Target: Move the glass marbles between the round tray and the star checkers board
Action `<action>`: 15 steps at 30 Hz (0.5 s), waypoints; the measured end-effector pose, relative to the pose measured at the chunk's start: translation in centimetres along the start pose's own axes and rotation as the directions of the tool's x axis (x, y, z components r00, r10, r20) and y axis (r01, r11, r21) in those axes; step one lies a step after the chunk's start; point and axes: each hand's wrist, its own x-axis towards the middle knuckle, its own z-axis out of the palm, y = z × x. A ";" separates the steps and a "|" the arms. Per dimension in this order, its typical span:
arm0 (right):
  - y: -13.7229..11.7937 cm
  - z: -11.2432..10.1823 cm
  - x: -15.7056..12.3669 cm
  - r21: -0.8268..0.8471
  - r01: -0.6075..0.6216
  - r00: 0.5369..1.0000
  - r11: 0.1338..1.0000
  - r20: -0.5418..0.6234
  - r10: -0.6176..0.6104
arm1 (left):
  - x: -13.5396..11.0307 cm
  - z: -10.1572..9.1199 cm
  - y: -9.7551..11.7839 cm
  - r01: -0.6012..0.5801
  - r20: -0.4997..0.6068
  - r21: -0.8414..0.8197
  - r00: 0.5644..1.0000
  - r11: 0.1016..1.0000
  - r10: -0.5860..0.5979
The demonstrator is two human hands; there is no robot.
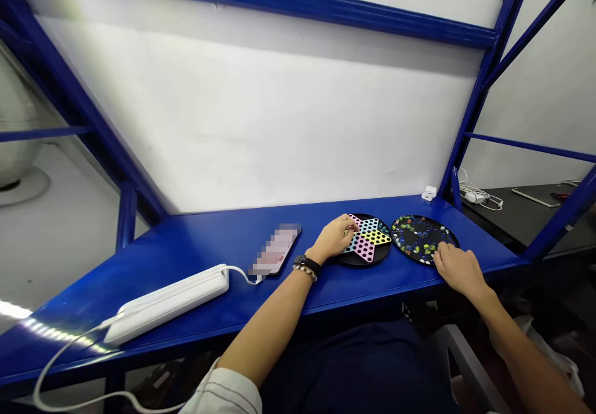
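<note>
A round black game board [370, 243] with a pastel star of holes lies on the blue table [195, 246]. My left hand [334, 238] rests on its left edge, fingers curled together at the star; anything under the fingertips is too small to see. To the right sits a round black tray [419, 231] with several small coloured marbles. My right hand [459, 268] lies on the tray's near rim, fingers bent down onto it; what they pinch is hidden. A watch and bead bracelet circle my left wrist.
A phone [275, 254] lies left of the board, cabled to a long white power bank [167, 302]. A small white charger [428, 193] sits at the back by the blue frame post [470, 110]. A dark side table [521, 212] with cables stands right.
</note>
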 end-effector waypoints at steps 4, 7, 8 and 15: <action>0.5 0.3 0.3 0.039 0.044 0.999 0.998 0.003 -0.044 | 0.0 0.1 -0.1 -0.002 0.006 0.002 1.000 1.000 0.002; 0.8 0.5 0.9 0.084 0.128 0.992 0.988 0.010 -0.129 | 0.0 0.1 -0.1 -0.001 0.016 0.011 1.000 1.000 0.001; 0.9 0.6 1.1 0.097 0.153 0.988 0.983 0.011 -0.155 | -0.1 0.2 -0.1 -0.001 0.021 0.014 1.000 1.000 0.001; 1.3 0.7 1.9 0.328 0.218 0.972 0.919 0.006 -0.233 | -0.1 0.1 0.0 0.001 0.019 0.008 1.000 1.000 -0.001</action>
